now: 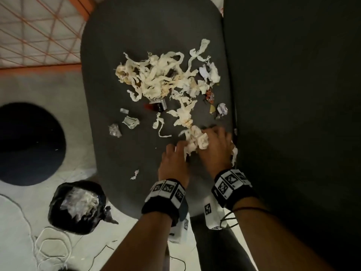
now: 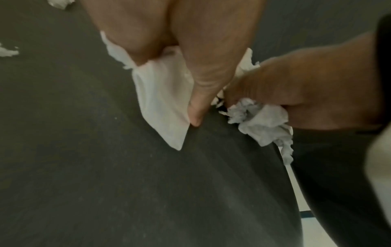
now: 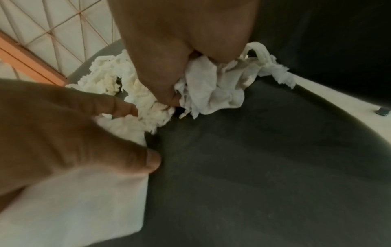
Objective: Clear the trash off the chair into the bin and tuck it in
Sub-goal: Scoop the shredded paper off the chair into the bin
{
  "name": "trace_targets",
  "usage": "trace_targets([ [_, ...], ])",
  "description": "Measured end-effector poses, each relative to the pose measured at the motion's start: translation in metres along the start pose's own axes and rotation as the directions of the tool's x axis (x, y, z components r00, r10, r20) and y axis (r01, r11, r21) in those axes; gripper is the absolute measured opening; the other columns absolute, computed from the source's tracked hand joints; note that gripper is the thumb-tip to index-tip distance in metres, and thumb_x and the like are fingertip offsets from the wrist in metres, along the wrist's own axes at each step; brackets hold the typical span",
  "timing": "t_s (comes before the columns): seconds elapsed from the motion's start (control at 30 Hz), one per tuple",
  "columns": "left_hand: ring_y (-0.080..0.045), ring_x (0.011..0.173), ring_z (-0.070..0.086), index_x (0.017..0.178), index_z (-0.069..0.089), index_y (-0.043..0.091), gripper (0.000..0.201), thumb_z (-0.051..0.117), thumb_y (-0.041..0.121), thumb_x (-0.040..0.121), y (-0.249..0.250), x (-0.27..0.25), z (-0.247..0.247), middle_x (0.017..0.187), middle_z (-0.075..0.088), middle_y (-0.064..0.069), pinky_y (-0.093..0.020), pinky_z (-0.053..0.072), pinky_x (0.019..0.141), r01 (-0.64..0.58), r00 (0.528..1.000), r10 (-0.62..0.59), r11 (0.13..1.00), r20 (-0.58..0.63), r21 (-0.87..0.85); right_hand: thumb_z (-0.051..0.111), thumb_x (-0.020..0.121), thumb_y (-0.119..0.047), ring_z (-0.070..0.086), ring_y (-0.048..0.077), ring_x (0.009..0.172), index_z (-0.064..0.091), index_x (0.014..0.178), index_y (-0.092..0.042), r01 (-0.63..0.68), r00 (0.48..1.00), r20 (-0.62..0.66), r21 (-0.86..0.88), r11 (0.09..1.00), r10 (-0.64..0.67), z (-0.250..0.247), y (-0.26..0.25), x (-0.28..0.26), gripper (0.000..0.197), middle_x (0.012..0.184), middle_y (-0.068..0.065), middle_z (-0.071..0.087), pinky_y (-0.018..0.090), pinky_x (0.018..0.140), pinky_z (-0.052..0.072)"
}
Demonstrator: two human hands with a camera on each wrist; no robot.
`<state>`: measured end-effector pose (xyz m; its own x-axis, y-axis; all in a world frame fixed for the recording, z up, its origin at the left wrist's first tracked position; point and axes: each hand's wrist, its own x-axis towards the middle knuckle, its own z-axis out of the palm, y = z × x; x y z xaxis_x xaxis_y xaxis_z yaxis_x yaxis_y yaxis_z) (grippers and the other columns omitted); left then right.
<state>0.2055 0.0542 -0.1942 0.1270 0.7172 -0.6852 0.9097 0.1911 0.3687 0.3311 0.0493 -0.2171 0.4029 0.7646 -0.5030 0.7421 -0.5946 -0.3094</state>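
Torn tissue strips and wrappers (image 1: 162, 77) lie heaped on the dark grey chair seat (image 1: 121, 45). Both hands work at the seat's near right part. My left hand (image 1: 173, 153) pinches a flat white paper piece (image 2: 162, 103) between thumb and fingers, low against the seat. My right hand (image 1: 214, 138) curls round a clump of crumpled tissue (image 3: 211, 91), which trails back into the heap. In the left wrist view the right hand (image 2: 306, 86) shows tissue (image 2: 262, 122) bulging under its fingers. The bin (image 1: 56, 218), lined with a black bag and holding some trash, stands on the floor at the seat's near left.
The chair's dark backrest (image 1: 293, 94) rises along the right. Small wrappers (image 1: 130, 122) and a crumpled ball (image 1: 115, 130) lie left of the hands; a scrap (image 1: 134, 174) sits near the seat's front. A black round object (image 1: 29, 143) and white cord (image 1: 48, 247) are on the floor.
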Motion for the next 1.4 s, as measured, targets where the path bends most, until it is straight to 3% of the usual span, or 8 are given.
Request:
trace_targets([
  [0.17,-0.026,0.115,0.048,0.131,0.037,0.037,0.065,0.062,0.006,0.080,0.012,0.015,-0.032,0.126,0.042,0.000,-0.040,0.048,0.089,-0.193,0.974,0.182,0.978,-0.132,-0.079,0.068,0.070,-0.015,0.058,0.039,0.099,0.066,0.098,-0.007,0.138,0.977,-0.201,0.365,0.921,-0.067,-0.022,0.001,0.009,0.030,0.106,0.018,0.059,0.050,0.087,0.050],
  [0.4,-0.033,0.129,0.031,0.141,0.013,0.046,0.108,0.084,0.035,0.061,0.046,0.061,-0.046,0.148,0.014,0.000,-0.051,0.048,0.090,-0.172,0.984,0.162,0.971,0.078,0.163,0.073,0.075,-0.015,0.044,0.033,0.131,0.042,0.142,-0.018,0.086,0.990,-0.137,0.350,0.933,-0.040,-0.036,0.000,0.046,0.074,0.147,0.012,0.027,0.043,0.107,0.044],
  [0.57,-0.035,0.114,0.045,0.125,0.043,0.023,0.053,0.067,0.015,0.079,0.039,0.057,-0.024,0.132,0.032,-0.009,-0.045,0.051,0.088,-0.199,0.979,0.206,0.957,-0.011,0.210,0.077,0.072,-0.020,0.056,0.036,0.112,0.042,0.136,-0.017,-0.029,0.991,-0.121,0.271,0.962,0.064,-0.038,-0.006,0.050,0.073,0.136,0.011,0.036,0.041,0.090,0.050],
  [0.73,-0.036,0.116,0.050,0.128,0.043,0.015,0.050,0.063,0.022,0.083,0.025,0.048,-0.023,0.135,0.038,-0.012,-0.042,0.043,0.095,-0.179,0.981,0.175,0.983,0.078,0.034,0.068,0.080,-0.029,0.056,0.041,0.110,0.050,0.125,-0.006,-0.119,0.992,-0.021,0.166,0.979,0.124,-0.049,-0.015,0.059,0.054,0.127,0.018,0.044,0.040,0.088,0.047],
  [1.0,-0.025,0.095,0.056,0.112,0.053,0.017,0.034,0.064,0.028,0.082,-0.014,-0.004,-0.047,0.112,0.049,-0.004,-0.031,0.041,0.078,-0.146,0.981,0.102,0.946,-0.163,-0.288,0.063,0.081,-0.017,0.058,0.030,0.097,0.069,0.090,-0.003,-0.056,0.994,0.100,0.209,0.976,0.035,-0.058,-0.020,0.027,0.017,0.101,0.018,0.068,0.029,0.076,0.043],
  [1.17,-0.011,0.078,0.047,0.099,0.056,0.020,0.025,0.069,0.027,0.079,-0.072,-0.062,-0.071,0.097,0.044,0.008,-0.024,0.035,0.071,-0.138,0.943,-0.002,0.908,-0.333,-0.396,0.067,0.070,-0.031,0.068,0.023,0.088,0.070,0.093,-0.012,-0.054,0.979,0.203,0.367,0.929,-0.024,-0.048,-0.071,-0.047,0.030,0.089,0.004,0.072,0.028,0.070,0.048],
  [1.3,0.006,0.075,0.044,0.100,0.058,0.014,0.028,0.071,0.020,0.076,-0.136,-0.115,-0.090,0.096,0.044,0.007,-0.003,0.035,0.067,-0.126,0.881,-0.121,0.872,-0.458,-0.473,0.073,0.078,-0.023,0.068,0.006,0.080,0.067,0.093,-0.018,0.025,0.908,0.342,0.533,0.846,-0.242,-0.011,-0.140,-0.116,0.017,0.085,-0.006,0.072,0.020,0.065,0.052],
  [1.4,-0.004,0.081,0.046,0.100,0.059,0.011,0.028,0.068,0.017,0.075,-0.198,-0.148,-0.097,0.100,0.049,0.003,-0.006,0.034,0.069,-0.068,0.832,-0.200,0.888,-0.517,-0.454,0.070,0.074,-0.019,0.066,0.007,0.070,0.065,0.080,-0.018,0.084,0.800,0.452,0.566,0.820,-0.394,0.043,-0.191,-0.160,0.008,0.074,-0.003,0.070,0.026,0.060,0.053],
])
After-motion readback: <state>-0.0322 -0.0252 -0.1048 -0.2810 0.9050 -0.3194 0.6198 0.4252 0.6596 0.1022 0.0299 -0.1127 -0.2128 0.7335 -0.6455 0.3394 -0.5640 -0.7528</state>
